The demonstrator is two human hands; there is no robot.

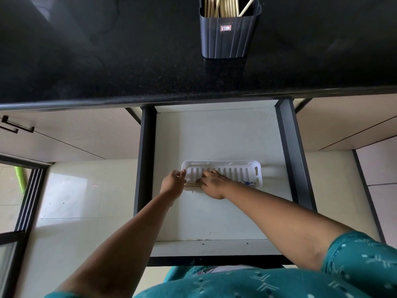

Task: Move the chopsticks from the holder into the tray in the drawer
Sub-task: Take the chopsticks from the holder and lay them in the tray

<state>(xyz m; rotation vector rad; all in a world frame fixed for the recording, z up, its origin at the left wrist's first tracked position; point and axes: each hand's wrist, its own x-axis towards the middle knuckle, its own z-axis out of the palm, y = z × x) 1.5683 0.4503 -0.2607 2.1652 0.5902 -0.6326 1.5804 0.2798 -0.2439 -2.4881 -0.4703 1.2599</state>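
White slotted tray [236, 172] in the open drawer [214, 136]; both hands' fingers lay chopsticks [192, 185] along its near edge, left hand [171, 183], right hand [212, 183]. Holder [228, 37] on black bench [107, 61]; red-and-white label [225, 28] unreadable.

My right hand [211, 183] covers the near middle of the tray [242, 168], so I cannot tell how many chopsticks [192, 185] lie under it; only a short length shows between my hands, with a small blue-marked bit at the right end, too small to read. The top edge cuts off the holder [228, 37] and the sticks in it. Its red label [225, 28] is too small to read
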